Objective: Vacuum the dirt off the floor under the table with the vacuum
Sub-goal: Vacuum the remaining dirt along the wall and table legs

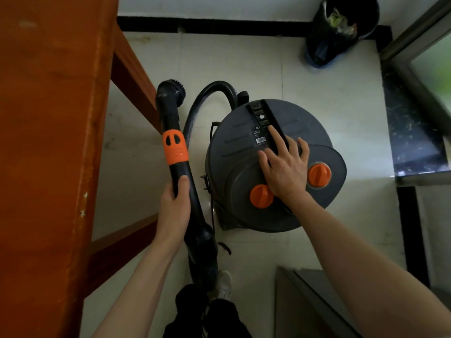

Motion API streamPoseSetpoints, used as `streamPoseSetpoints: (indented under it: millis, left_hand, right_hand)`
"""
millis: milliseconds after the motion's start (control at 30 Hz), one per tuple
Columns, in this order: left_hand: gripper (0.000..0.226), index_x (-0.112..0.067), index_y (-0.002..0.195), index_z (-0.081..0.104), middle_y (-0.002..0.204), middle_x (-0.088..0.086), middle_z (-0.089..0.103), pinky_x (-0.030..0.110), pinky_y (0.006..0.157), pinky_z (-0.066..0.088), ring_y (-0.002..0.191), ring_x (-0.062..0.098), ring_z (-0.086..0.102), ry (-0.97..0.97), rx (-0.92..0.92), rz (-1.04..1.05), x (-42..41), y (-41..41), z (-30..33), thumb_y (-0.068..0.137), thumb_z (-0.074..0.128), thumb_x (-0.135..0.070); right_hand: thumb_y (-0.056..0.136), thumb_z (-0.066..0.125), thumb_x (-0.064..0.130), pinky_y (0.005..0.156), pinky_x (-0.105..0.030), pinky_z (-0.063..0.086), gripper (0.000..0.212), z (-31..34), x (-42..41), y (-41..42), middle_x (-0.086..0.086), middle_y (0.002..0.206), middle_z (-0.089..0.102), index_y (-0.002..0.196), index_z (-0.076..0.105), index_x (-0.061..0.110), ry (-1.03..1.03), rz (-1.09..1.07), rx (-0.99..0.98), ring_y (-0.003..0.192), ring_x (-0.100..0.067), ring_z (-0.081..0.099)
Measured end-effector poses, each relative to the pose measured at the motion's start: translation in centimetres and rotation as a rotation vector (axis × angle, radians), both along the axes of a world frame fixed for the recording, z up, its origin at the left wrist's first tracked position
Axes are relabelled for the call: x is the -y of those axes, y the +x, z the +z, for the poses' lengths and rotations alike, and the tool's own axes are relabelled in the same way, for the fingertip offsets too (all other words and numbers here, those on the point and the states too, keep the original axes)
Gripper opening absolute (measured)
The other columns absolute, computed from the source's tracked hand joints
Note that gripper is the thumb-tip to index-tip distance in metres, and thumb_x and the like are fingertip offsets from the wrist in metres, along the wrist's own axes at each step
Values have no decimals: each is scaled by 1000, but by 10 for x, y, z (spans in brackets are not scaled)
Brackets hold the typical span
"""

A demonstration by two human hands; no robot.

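A round grey vacuum canister [244,167] with two orange knobs stands on the pale tiled floor [244,57]. My right hand [284,164] lies on its lid with fingers spread over the black carry handle [266,120]. My left hand [175,203] grips the black wand [170,123], which has an orange collar and a round brush nozzle [174,87] at its far end. A black hose [207,93] arcs from the wand side to the canister. The brown wooden table [48,142] fills the left side, its leg beside the nozzle.
A black bin with a bag of rubbish [341,28] stands in the far right corner. A dark stone threshold and a glass door frame [415,113] run along the right. A grey cabinet edge [317,303] is at the lower right. My shoe [223,284] is behind the canister.
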State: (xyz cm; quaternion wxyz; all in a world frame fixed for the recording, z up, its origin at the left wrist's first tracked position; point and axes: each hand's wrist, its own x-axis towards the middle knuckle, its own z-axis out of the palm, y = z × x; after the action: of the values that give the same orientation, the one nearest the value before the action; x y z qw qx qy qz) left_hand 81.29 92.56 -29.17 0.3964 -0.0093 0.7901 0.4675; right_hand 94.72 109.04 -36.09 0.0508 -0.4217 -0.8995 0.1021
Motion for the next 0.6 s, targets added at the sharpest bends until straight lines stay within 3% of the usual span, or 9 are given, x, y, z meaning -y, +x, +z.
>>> streamPoseSetpoints:
  millis: [133, 267, 333, 500, 600]
  left_hand:
    - [19, -22, 103, 52, 82, 1, 55, 28, 64, 43, 75, 14, 55, -36, 41, 10, -3, -5, -5, 98, 39, -36]
    - [21, -22, 97, 55, 82, 8, 57, 39, 76, 48, 79, 26, 59, -55, 66, 3, -10, -11, -6, 97, 42, -39]
    - [21, -22, 95, 55, 81, 8, 57, 38, 75, 47, 78, 26, 59, -61, 41, -14, -21, -16, -7, 97, 42, -39]
    - [36, -16, 113, 56, 87, 4, 60, 36, 74, 47, 84, 23, 60, -95, -40, -40, -59, -26, -10, 95, 43, -45]
    - [39, -17, 117, 53, 94, 4, 60, 32, 74, 46, 89, 20, 59, -98, -59, -24, -84, -30, -7, 95, 41, -47]
  right_hand:
    - [96, 22, 47, 113, -50, 12, 53, -1, -4, -6, -5, 151, 37, 99, 68, 21, -3, -7, 1, 135, -31, 34]
    - [95, 18, 50, 114, -50, 9, 56, 2, -24, -24, -4, 153, 32, 102, 66, 24, -24, -18, 29, 138, -31, 29]
    - [95, 17, 51, 114, -50, 7, 56, 1, -40, -38, -5, 153, 32, 102, 66, 24, -18, -17, 17, 139, -31, 28]
    - [99, 24, 51, 114, -50, -4, 45, 0, -93, -75, -4, 158, 20, 108, 59, 24, -58, 53, 75, 145, -32, 8]
    - [99, 25, 50, 115, -52, -1, 44, 0, -125, -91, -5, 158, 17, 110, 58, 23, -46, 99, 70, 145, -35, 6]
